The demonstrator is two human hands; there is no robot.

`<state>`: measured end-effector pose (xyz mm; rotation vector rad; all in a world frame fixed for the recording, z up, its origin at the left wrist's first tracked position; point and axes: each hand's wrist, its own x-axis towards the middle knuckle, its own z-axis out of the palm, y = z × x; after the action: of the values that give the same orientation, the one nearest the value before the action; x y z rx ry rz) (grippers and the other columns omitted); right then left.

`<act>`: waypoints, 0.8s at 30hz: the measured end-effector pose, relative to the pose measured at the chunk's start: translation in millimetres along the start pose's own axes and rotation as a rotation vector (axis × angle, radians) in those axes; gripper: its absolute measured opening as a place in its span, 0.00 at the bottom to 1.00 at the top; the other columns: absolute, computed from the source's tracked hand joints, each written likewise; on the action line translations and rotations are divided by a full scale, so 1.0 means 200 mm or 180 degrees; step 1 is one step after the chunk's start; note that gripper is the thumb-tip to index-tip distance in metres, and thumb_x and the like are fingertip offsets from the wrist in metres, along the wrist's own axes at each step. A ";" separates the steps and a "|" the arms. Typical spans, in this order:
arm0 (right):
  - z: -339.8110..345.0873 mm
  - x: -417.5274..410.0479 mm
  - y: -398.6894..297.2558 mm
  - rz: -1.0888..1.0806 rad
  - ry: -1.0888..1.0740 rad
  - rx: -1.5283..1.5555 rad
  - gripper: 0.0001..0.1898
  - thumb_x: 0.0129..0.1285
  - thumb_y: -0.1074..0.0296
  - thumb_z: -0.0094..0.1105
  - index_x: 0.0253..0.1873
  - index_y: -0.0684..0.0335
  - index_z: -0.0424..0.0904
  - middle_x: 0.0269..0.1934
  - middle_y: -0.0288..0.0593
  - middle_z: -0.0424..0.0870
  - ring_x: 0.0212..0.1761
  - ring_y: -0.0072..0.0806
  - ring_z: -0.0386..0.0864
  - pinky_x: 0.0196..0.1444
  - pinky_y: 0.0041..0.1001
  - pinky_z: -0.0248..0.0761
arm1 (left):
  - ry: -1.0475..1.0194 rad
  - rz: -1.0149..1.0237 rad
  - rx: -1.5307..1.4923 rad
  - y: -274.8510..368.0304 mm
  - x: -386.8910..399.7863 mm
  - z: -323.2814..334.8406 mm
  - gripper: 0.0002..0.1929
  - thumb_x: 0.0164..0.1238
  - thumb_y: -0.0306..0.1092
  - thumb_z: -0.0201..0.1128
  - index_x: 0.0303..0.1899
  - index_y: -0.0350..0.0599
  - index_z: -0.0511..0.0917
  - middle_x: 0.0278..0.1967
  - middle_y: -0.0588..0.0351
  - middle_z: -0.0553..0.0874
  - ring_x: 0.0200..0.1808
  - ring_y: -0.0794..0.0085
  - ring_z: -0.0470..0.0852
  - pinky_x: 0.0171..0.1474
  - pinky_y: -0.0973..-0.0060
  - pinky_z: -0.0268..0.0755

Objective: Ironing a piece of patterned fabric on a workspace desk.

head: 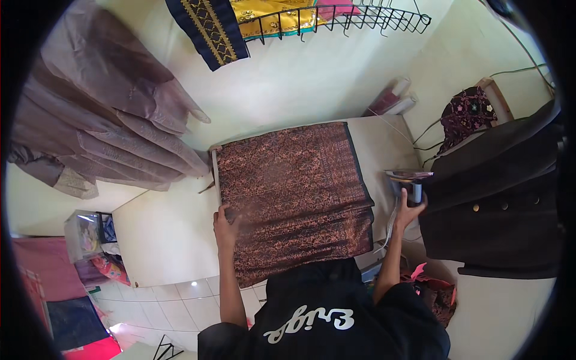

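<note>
A dark cloth with a dense copper-brown pattern is spread over a pale tabletop, its near part wrinkled and hanging towards me. At the cloth's left edge rests my left hand, thumb over the fabric and fingers bent at the border. Whether those fingers pinch the cloth is not clear. My right hand grips the handle of a clothes iron, held off to the right of the cloth. The iron's soleplate faces away from me, and a pale cord hangs below it.
A dark buttoned garment hangs close on the right. Sheer mauve garments hang at left. Above the table is a black wire rack with folded fabrics. Rolled items stand in the back corner. Bundled cloth lies low at right.
</note>
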<state>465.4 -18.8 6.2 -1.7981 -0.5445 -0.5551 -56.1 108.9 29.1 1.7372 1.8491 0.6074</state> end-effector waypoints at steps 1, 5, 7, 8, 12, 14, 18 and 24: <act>-0.03 -0.05 -0.04 0.0173 0.0051 0.0052 0.22 0.62 0.59 0.75 0.52 0.70 0.80 0.45 0.45 0.83 0.48 0.34 0.78 0.52 0.32 0.71 | -0.0005 -0.0191 0.0093 0.03 -0.02 -0.01 0.28 0.56 0.34 0.76 0.59 0.49 0.75 0.55 0.42 0.76 0.50 0.45 0.81 0.55 0.57 0.75; -0.09 -0.23 -0.26 -0.0422 -0.1145 0.0092 0.13 0.68 0.67 0.67 0.52 0.68 0.79 0.48 0.48 0.79 0.48 0.36 0.77 0.55 0.31 0.71 | 0.0164 -0.0074 0.0652 0.17 -0.06 -0.06 0.26 0.59 0.34 0.76 0.59 0.48 0.76 0.66 0.42 0.69 0.61 0.46 0.75 0.65 0.55 0.69; 0.03 -0.26 -0.39 0.0165 -0.2907 0.0595 0.13 0.66 0.70 0.67 0.54 0.63 0.80 0.48 0.50 0.81 0.50 0.40 0.79 0.58 0.33 0.71 | 0.0446 0.0438 0.1000 0.24 -0.05 -0.05 0.25 0.59 0.35 0.74 0.59 0.48 0.77 0.63 0.43 0.73 0.60 0.48 0.75 0.66 0.55 0.67; 0.09 -0.26 -0.45 -0.0526 -0.3101 0.0325 0.15 0.65 0.69 0.68 0.56 0.59 0.81 0.50 0.49 0.82 0.53 0.42 0.79 0.59 0.36 0.71 | 0.0686 0.0930 0.1293 0.28 -0.04 -0.04 0.24 0.60 0.36 0.73 0.58 0.48 0.79 0.59 0.44 0.76 0.60 0.50 0.76 0.66 0.56 0.66; 0.31 -0.30 -0.63 -0.1853 -0.4461 0.0389 0.21 0.59 0.66 0.72 0.59 0.50 0.84 0.56 0.45 0.80 0.61 0.45 0.74 0.64 0.42 0.68 | -0.0485 0.1642 0.0638 0.40 0.06 0.12 0.20 0.62 0.38 0.71 0.55 0.47 0.82 0.58 0.49 0.78 0.60 0.53 0.75 0.66 0.56 0.66; 0.34 -0.40 -0.68 -0.2044 -0.4610 0.0293 0.22 0.58 0.65 0.72 0.59 0.50 0.84 0.56 0.44 0.80 0.61 0.45 0.74 0.65 0.42 0.67 | -0.0982 0.1787 0.0184 0.45 0.07 0.23 0.20 0.60 0.38 0.73 0.53 0.46 0.84 0.56 0.53 0.80 0.60 0.55 0.76 0.65 0.58 0.68; 0.38 -0.49 -0.69 -0.1759 -0.4612 -0.0014 0.22 0.56 0.63 0.73 0.58 0.50 0.85 0.54 0.44 0.81 0.59 0.44 0.75 0.66 0.41 0.66 | -0.1079 0.1489 0.0161 0.42 0.07 0.30 0.23 0.57 0.38 0.76 0.55 0.46 0.83 0.55 0.52 0.80 0.60 0.56 0.77 0.64 0.60 0.70; 0.38 -0.39 -0.57 -0.1603 -0.4659 0.0428 0.21 0.55 0.66 0.74 0.55 0.53 0.85 0.50 0.43 0.83 0.57 0.45 0.75 0.65 0.41 0.66 | -0.0958 0.1403 0.0186 0.25 0.10 0.22 0.23 0.56 0.40 0.76 0.53 0.47 0.84 0.54 0.55 0.81 0.59 0.58 0.78 0.61 0.60 0.72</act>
<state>341.8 79.0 22.6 -1.6781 -1.9730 0.6104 9.5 131.3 26.9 2.1612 1.2998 0.4238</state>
